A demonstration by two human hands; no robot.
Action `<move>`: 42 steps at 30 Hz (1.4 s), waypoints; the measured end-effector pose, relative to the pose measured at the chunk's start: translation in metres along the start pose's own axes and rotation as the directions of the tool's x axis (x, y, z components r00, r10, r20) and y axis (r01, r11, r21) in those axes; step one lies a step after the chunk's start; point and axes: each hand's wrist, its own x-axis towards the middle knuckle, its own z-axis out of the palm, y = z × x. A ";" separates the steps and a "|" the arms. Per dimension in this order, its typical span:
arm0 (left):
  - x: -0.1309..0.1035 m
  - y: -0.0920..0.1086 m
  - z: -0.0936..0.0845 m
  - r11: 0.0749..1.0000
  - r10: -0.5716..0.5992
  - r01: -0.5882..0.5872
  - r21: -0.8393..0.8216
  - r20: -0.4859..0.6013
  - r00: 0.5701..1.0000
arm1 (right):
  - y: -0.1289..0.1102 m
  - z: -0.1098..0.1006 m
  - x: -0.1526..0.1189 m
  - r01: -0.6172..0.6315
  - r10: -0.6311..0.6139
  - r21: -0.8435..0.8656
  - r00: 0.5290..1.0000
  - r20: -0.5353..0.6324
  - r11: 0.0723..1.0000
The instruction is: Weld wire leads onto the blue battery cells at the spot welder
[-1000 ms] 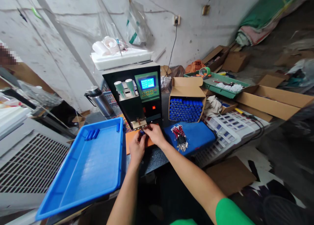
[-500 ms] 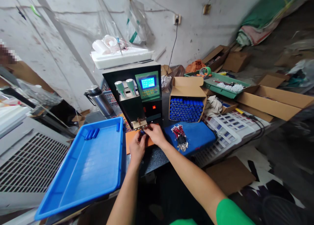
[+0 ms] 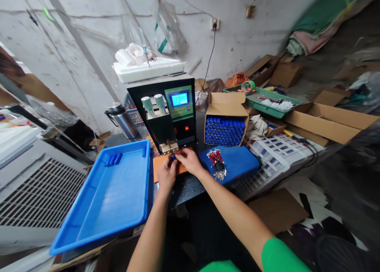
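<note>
Kept partly hidden blue cylinder pinched between left grip and right grip, just short of machine; newly saw thin pale-tipped wire above right grip.

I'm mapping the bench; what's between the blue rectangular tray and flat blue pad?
Head view: an orange flat sheet on dark bench, under left hand and right hand.

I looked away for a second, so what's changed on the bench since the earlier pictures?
Very little: the whole view shifted slightly, probably from head movement. A thin tip, maybe a wire end, now shows above the right hand. Nothing was visibly picked up or released. The left hand still holds a blue battery at the machine; the tray, the box of batteries and the wire bundle stayed put.
</note>
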 end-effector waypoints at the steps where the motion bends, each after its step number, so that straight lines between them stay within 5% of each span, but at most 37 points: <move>1: 0.000 0.000 0.000 1.000 0.002 -0.002 0.007 -0.002 1.000 | 0.001 -0.001 -0.001 -0.001 0.001 -0.020 1.000 0.010 1.000; 10: 0.003 0.008 -0.002 1.000 0.005 -0.005 -0.009 -0.008 1.000 | -0.004 -0.010 -0.002 -0.244 0.217 0.224 0.966 0.138 0.944; 15: -0.018 0.003 -0.016 0.997 0.059 -0.050 0.052 -0.186 0.981 | -0.008 -0.014 -0.001 -0.295 0.263 0.284 0.954 0.146 0.912; 22: -0.042 0.001 -0.022 0.921 0.289 -0.270 0.280 -0.027 0.957 | -0.009 -0.017 -0.003 -0.284 0.240 0.342 0.956 0.167 0.896; 30: -0.034 0.004 -0.018 0.951 0.168 -0.156 0.267 -0.025 0.985 | -0.008 -0.020 -0.007 -0.235 0.173 0.271 0.957 0.234 0.934; 35: -0.031 0.003 -0.018 0.965 0.104 -0.098 0.245 -0.013 0.994 | -0.003 -0.013 -0.014 -0.083 0.052 0.105 0.963 0.266 0.991; 42: -0.033 0.004 -0.015 0.963 0.163 -0.142 0.227 -0.077 0.984 | -0.007 -0.013 -0.016 -0.061 0.030 0.111 0.965 0.259 0.992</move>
